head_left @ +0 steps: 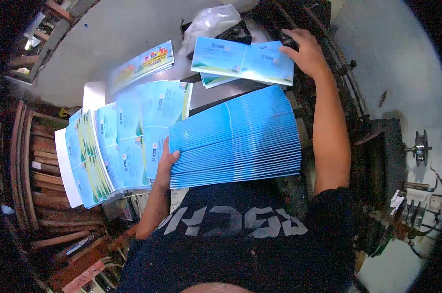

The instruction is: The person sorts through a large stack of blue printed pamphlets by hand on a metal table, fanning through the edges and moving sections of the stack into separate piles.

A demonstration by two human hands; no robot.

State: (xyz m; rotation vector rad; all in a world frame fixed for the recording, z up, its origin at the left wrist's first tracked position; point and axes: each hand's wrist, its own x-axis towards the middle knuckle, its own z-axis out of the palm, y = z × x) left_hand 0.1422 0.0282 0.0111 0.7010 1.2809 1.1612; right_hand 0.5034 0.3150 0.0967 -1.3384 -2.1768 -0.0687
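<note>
A fanned stack of blue booklets spreads in front of me, its many folded edges lined up in rows. My left hand is closed on the stack's left end, thumb on top and the other fingers mostly hidden beneath. Beyond the stack, an opened-out blue booklet lies over another at the back. At its right corner is my right hand, thumb touching the edge and fingers apart from it, with a dark part showing between them.
Overlapping blue printed sheets and a banded pile of booklets lie to the left. Behind them is a small stack with a colourful cover. A clear plastic bag sits at the back. Dark machinery stands right; wooden slats are at left.
</note>
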